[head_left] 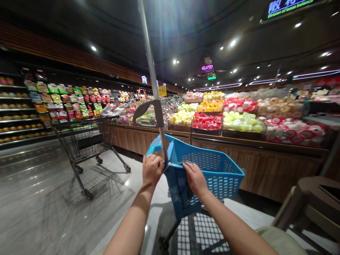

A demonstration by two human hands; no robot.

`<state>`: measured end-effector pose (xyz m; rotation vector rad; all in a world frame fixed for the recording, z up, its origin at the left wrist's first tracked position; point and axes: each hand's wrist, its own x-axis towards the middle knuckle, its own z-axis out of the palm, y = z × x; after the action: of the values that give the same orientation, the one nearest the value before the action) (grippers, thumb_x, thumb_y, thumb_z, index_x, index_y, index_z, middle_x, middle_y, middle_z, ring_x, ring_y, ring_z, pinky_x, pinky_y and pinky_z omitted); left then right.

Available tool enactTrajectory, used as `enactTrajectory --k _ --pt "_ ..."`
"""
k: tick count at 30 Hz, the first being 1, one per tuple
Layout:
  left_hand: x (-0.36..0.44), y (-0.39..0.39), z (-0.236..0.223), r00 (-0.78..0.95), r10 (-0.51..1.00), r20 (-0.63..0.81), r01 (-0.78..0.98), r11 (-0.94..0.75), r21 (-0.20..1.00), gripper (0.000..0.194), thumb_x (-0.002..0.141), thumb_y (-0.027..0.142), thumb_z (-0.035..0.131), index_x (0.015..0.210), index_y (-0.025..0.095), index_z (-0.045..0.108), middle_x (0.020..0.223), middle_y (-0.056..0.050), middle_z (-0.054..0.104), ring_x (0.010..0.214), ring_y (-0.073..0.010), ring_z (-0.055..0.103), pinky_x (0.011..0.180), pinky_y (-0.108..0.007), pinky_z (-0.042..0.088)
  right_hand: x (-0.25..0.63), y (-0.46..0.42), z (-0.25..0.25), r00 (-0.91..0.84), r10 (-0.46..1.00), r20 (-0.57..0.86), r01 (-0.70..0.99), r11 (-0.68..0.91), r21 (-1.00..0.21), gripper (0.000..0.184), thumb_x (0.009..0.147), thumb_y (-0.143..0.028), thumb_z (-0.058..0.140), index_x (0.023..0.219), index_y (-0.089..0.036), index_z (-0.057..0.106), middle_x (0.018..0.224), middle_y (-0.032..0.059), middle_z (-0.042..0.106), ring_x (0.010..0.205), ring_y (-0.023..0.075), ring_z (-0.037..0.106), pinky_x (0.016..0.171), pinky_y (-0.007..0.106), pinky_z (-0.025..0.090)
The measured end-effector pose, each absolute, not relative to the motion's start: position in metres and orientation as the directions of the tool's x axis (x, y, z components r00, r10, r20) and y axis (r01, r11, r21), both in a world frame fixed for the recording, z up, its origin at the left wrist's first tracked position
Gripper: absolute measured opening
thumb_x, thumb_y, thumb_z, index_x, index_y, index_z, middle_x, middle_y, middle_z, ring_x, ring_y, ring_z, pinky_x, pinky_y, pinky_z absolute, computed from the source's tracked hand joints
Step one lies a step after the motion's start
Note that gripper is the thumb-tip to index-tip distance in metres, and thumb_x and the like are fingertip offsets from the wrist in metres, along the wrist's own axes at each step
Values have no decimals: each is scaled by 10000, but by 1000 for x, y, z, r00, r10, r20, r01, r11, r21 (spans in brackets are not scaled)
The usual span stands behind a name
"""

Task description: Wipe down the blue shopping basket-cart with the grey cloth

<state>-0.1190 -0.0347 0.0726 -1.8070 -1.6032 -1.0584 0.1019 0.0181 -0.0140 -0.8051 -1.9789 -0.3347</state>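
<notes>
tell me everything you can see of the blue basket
The blue basket looks like moulded plastic, with perforated sides and a smooth rim. It sits upright on a dark wheeled frame beside the brown counter. A metal pole rises at its near end. The left hand curls at its near corner; the right hand touches its near rim. Its floor is hidden.

The single view looked out from the person's head, facing forward and tipped slightly down along both forearms (135,216). The left hand (153,168) and right hand (196,180) lay close in front, with the blue basket (225,183) just beyond. Farther off, the counter (260,166) crossed the view, which reached from floor (53,216) to ceiling (191,21).
</notes>
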Motion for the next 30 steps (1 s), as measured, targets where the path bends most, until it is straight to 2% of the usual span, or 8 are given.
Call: enactTrajectory --k 9,14,18,21,30 --pt "-119 -37 74 17 576 817 976 -189 113 234 931 273 457 743 232 589 844 -38 626 1013 -256 538 1084 -504 272 160 27 -32 -365 434 824 718 695 -48 456 950 -143 386 1380 -240 505 1328 76 581 1240 235 511 1090 496 394" --pt "-118 -35 70 4 553 833 971 -201 129 236 925 274 452 737 230 587 835 -36 619 987 -257 535 1089 -525 261 165 25 -36 -320 462 827 734 673 -92 452 947 -152 384 1370 -241 517 1321 75 589 1248 237 506 1094 504 386" --pt "-113 -31 67 -36 534 845 973 -174 152 264 921 281 441 704 231 581 819 -44 606 985 -268 522 1089 -549 249 145 19 -32 -185 504 843 738 638 -220 434 929 -137 384 1310 -222 572 1270 86 619 1235 253 512 1094 536 367" --pt "-109 -32 67 -53 524 850 974 -160 159 273 922 282 435 692 237 575 812 -43 601 982 -268 521 1091 -548 251 115 11 -20 -162 516 841 697 663 -273 449 912 -108 378 1296 -217 582 1264 86 622 1238 251 511 1101 528 355" --pt "-109 -35 67 -53 533 844 979 -140 150 265 925 269 438 696 228 567 821 -37 597 983 -255 521 1087 -538 255 46 -7 7 -206 463 862 606 752 -259 490 911 -85 381 1366 -203 519 1355 90 559 1345 254 404 1134 525 312"
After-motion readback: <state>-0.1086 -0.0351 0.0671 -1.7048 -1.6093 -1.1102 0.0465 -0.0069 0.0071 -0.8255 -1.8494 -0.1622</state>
